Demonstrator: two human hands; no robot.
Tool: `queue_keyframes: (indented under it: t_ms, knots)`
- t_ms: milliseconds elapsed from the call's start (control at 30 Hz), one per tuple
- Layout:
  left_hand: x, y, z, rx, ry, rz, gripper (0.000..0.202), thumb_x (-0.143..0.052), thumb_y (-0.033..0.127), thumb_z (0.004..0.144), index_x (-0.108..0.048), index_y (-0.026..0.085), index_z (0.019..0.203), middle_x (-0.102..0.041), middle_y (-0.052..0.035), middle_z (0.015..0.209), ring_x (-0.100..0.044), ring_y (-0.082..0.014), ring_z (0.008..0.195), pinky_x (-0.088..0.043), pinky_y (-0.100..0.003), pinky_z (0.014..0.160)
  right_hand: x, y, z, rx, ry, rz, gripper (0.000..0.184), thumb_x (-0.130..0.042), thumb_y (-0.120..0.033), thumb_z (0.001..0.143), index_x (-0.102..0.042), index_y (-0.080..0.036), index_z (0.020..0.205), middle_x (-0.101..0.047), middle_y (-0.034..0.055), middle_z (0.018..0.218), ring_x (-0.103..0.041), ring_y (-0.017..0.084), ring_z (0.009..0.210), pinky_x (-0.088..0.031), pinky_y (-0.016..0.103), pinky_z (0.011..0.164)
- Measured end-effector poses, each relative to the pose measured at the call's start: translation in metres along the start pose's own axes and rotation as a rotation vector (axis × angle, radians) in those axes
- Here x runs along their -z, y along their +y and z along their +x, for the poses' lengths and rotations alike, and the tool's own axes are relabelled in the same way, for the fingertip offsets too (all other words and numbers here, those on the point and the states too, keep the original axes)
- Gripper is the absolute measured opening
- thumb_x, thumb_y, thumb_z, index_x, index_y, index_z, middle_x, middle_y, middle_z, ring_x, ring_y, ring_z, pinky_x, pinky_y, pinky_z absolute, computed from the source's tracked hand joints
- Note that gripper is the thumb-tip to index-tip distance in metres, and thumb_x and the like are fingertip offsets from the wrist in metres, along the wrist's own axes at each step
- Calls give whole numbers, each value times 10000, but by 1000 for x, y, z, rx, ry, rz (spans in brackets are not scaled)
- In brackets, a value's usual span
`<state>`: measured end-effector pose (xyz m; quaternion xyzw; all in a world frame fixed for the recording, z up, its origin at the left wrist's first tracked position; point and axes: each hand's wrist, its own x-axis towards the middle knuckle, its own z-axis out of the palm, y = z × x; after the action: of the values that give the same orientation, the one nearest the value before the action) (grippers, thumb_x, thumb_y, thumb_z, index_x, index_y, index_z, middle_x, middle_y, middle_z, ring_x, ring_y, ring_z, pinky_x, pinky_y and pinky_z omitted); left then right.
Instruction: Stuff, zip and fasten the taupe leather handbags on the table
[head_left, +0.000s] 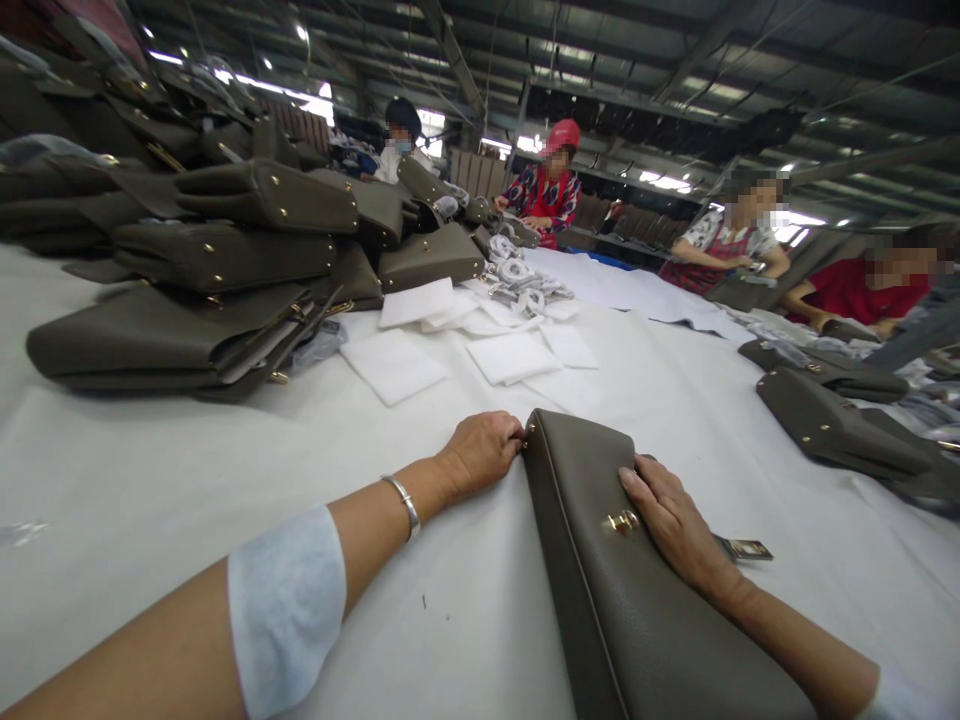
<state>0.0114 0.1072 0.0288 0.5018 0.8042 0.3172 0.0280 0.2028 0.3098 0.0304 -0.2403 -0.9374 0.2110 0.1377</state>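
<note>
1. The handbag lies on the table directly before the person, between both hands: smooth, dark olive-brown, with a gold clasp on its upward-facing panel and a gold stud at the far corner.
2. The left hand has its fingers bent together at that corner; whether they pinch the stud, I cannot tell.
3. The right hand rests on the bag's right edge, fingers extended; I cannot tell whether it grips.
4. White covering spans the table, bearing piled bags and white sheets.
5. Beyond, 4 people work under metal roof beams.
</note>
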Motion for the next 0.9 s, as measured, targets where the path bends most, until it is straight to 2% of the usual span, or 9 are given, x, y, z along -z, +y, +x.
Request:
queue_keyframes:
  t_ms: [167, 333, 467, 700, 900]
  knots:
    - [5, 0, 1, -10, -53, -13, 145, -556, 230, 805, -688, 214, 862, -703, -2, 906, -639, -168, 849, -493, -259, 753, -1, 1, 0, -15, -3, 19, 606, -284, -658, 859, -500, -201, 1194, -520, 114, 1279, -421, 298, 1213, -285, 484, 1071]
    - [2, 2, 1, -6, -31, 22, 184, -503, 199, 819, -685, 195, 842, -699, -38, 910, -634, -204, 888, -490, -308, 790, 1, -1, 1, -10, -12, 33, 586, -291, -644, 866, -495, -199, 1187, -525, 110, 1258, -426, 287, 1195, -283, 475, 1068]
    - [-1, 1, 1, -8, -27, 25, 205, -479, 173, 827, -676, 188, 883, -696, -41, 945, -630, -192, 917, -485, -301, 834, 1, -2, 1, 6, -12, 18, 579, -284, -643, 866, -503, -196, 1162, -528, 115, 1245, -437, 295, 1178, -297, 485, 1055]
    - [6, 0, 2, -6, -68, 5, 170, -528, 242, 823, -686, 210, 876, -704, -19, 921, -641, -181, 865, -492, -278, 763, 1, -3, 0, -4, -7, 23, 580, -286, -644, 863, -500, -196, 1164, -528, 113, 1249, -441, 296, 1177, -312, 486, 1046]
    - [2, -1, 5, 15, -47, 2, 164, -519, 204, 816, -681, 203, 840, -708, -16, 903, -638, -174, 863, -484, -277, 776, 0, -2, 1, 7, 14, 14, 575, -292, -639, 871, -511, -197, 1166, -542, 112, 1249, -452, 293, 1176, -312, 488, 1054]
